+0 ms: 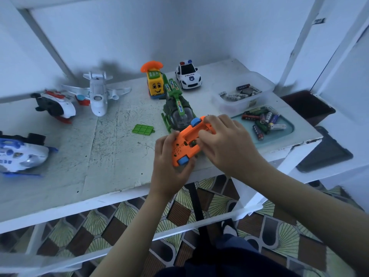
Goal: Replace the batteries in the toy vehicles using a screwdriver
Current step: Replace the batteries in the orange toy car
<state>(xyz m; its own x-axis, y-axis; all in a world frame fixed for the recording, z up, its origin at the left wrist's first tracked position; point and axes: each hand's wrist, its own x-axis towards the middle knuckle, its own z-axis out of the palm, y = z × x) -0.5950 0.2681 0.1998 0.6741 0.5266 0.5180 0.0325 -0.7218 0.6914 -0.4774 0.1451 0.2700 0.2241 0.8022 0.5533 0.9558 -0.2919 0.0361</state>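
An orange toy vehicle (186, 139) with blue wheels is held upside down over the table's front edge, its battery compartment uncovered. My left hand (169, 166) grips its near end from below. My right hand (225, 142) lies over its right side with fingers curled at the compartment; whether they pinch a battery is hidden. A green cover (142, 129) lies flat on the table to the left. Behind the orange toy stands a green helicopter (176, 108). A teal tray (283, 134) to the right holds several loose batteries (263, 120). No screwdriver is visible.
A clear tub (223, 104) with more batteries sits behind the tray. A police car (188, 75) and a yellow phone toy (154, 82) stand at the back. A white plane (97, 92), a red-white helicopter (56, 105) and a blue-white helicopter (20, 154) occupy the left.
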